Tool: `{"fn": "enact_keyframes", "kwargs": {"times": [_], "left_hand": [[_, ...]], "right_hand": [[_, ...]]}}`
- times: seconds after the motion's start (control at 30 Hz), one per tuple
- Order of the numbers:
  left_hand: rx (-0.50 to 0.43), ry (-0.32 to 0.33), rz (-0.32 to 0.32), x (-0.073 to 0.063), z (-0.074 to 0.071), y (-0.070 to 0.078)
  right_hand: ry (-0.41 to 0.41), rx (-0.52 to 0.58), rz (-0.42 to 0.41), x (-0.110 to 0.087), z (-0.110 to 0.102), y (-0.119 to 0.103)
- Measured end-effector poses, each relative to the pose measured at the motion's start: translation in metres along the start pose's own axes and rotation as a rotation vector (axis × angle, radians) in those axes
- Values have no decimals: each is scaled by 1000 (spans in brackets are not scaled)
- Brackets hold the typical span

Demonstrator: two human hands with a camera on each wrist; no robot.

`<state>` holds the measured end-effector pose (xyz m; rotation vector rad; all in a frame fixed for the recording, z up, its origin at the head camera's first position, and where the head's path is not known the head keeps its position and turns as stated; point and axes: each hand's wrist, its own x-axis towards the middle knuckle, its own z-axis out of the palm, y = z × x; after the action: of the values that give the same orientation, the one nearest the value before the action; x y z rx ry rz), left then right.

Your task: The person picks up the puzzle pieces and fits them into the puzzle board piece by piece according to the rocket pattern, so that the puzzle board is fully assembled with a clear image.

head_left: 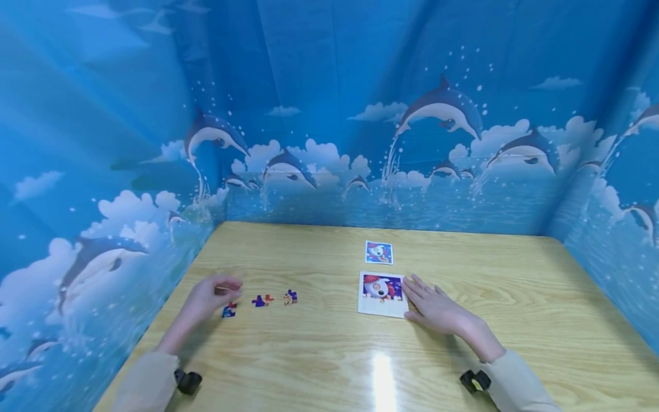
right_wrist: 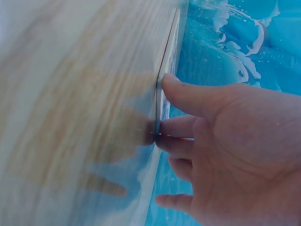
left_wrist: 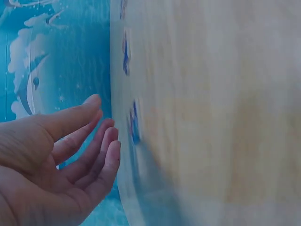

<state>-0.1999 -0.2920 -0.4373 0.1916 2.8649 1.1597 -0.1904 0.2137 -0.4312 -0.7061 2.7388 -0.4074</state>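
Observation:
My left hand (head_left: 208, 294) hovers over the left side of the table, just above a puzzle piece (head_left: 229, 310). In the left wrist view its fingers (left_wrist: 110, 160) bend loosely with nothing between them, and a blue piece (left_wrist: 135, 123) lies beyond the fingertips. To the right are joined-looking purple and orange pieces (head_left: 262, 300) and another piece (head_left: 290, 297). My right hand (head_left: 435, 309) rests at the right edge of a white puzzle tray (head_left: 381, 309), its fingers extended. The tray's upper part holds an assembled picture (head_left: 382, 287) of a white character; its lower part is bare.
Behind the tray lies a small square picture card (head_left: 378, 252) with a similar character. The wooden table (head_left: 319, 349) is bounded at the back and sides by a blue dolphin-print curtain (head_left: 329, 114).

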Motion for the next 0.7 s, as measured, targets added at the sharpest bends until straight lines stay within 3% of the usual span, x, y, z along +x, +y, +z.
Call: {"fn": "enact_keyframes", "kwargs": {"times": [0.13, 0.3, 0.57, 0.7], "left_hand": [[13, -17, -63, -8, -4, -10], [23, -24, -93, -13, -5, -15], [63, -27, -122, -15, -4, -17], [41, -36, -115, -14, -4, -16]], "right_hand": [[-5, 5, 3, 0, 0, 0], [4, -3, 2, -1, -1, 1], [12, 0, -10, -2, -1, 1], [14, -3, -11, -1, -1, 2]]}}
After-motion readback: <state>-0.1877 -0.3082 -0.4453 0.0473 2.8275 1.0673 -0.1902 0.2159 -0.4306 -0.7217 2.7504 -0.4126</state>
